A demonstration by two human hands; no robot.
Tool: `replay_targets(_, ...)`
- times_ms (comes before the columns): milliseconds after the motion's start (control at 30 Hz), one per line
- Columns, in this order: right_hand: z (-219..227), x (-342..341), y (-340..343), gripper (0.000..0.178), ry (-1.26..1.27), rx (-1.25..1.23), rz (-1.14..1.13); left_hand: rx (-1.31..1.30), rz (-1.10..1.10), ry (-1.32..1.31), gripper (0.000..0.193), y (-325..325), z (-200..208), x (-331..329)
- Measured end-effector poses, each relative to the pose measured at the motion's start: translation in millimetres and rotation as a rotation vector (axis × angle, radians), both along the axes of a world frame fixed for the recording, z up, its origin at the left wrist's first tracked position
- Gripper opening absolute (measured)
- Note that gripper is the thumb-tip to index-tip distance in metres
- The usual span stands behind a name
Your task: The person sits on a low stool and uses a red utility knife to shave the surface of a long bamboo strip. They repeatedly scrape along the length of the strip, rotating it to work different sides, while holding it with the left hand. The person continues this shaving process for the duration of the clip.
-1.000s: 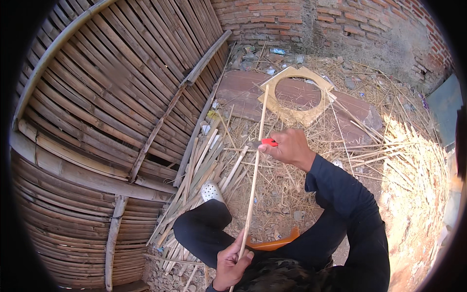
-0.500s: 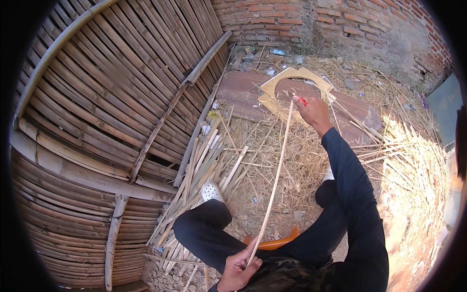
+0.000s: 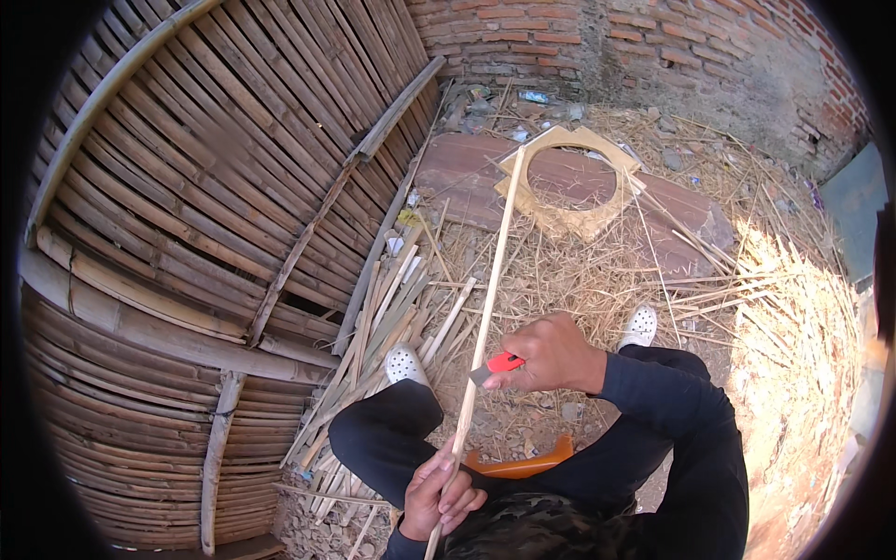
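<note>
A long, pale bamboo strip [image 3: 495, 280] slants up and away from my lap, its far end over the board with a round hole. Near its lower end, my left hand [image 3: 437, 493] is wrapped around it. My right hand [image 3: 553, 355] is closed on a red-handled utility knife [image 3: 504, 364], whose grey blade end lies against or just beside the strip, a short way above my left hand. The blade's edge is too small to make out. My knees are spread, with white perforated clogs [image 3: 405, 366] on my feet.
The pale board with a round hole [image 3: 560, 222] lies on a brown wooden panel [image 3: 457, 173] ahead. Split bamboo strips [image 3: 373, 345] are piled at left beside a bamboo slat wall [image 3: 187, 187]. Shavings [image 3: 579, 289] cover the ground. An orange stool [image 3: 527, 464] is under me; a brick wall [image 3: 523, 47] stands behind.
My right hand with the utility knife has come back toward me from the strip's far end. The strip has swung left at its top, and my left hand has shifted slightly left.
</note>
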State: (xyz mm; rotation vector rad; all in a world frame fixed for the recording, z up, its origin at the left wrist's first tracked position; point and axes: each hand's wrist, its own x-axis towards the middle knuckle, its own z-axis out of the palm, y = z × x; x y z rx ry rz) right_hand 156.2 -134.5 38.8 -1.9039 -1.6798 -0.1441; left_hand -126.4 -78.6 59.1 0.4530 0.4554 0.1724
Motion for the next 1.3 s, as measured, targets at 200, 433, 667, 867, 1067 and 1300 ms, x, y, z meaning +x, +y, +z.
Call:
replay_targets(200, -3.2, 25.9, 14.8, 0.066, 0.07, 0.054, -0.133, -0.094, -0.034, -0.033, 0.039, -3.0, 1.8, 6.0)
replay_targets(433, -8.9, 67.1, 27.4, 0.067, 0.07, -0.018, -0.311, -0.052, -0.086, 0.001, 0.038, -4.0, 6.8, 10.8)
replay_targets(667, -19.0, 28.7, 23.2, 0.064, 0.072, 0.025, -0.113, -0.147, -0.038, -0.034, 0.039, -2.2, -0.5, 5.9)
replay_targets(867, -16.0, 28.6, 28.9, 0.063, 0.017, 0.097, -0.134, -0.076, -0.024, -0.015, 0.038, 0.8, 3.2, 5.5)
replay_targets(1067, -26.9, 72.0, 35.4, 0.066, -0.047, 0.155, -0.226, -0.051, 0.065, 0.253, 0.024, -10.9, 11.2, 8.9)
replay_targets(1300, -13.5, 55.1, 34.4, 0.066, -0.057, 0.132, -0.189, -0.032, 0.029, 0.26, 0.029, -12.2, 18.3, 2.2)
